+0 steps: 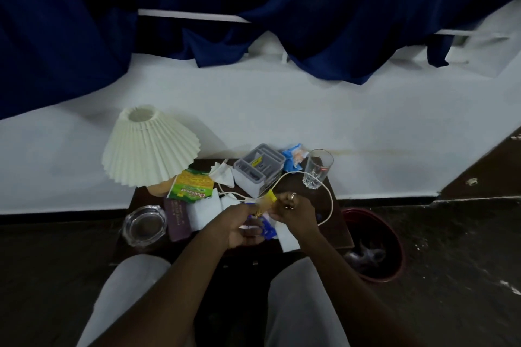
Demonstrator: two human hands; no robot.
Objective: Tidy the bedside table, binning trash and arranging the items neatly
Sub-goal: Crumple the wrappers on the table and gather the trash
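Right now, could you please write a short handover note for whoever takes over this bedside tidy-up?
Hands: left hand and right hand both grip a blurred yellow and blue wrapper over the table.
Bin: on the floor right of the table, something dark already inside.
Still on the table: green snack packet, tissue, blue packet beside the glass, white cable.
Left: bin the held wrapper and other trash, then arrange the ashtray, booklet, organiser and lamp.
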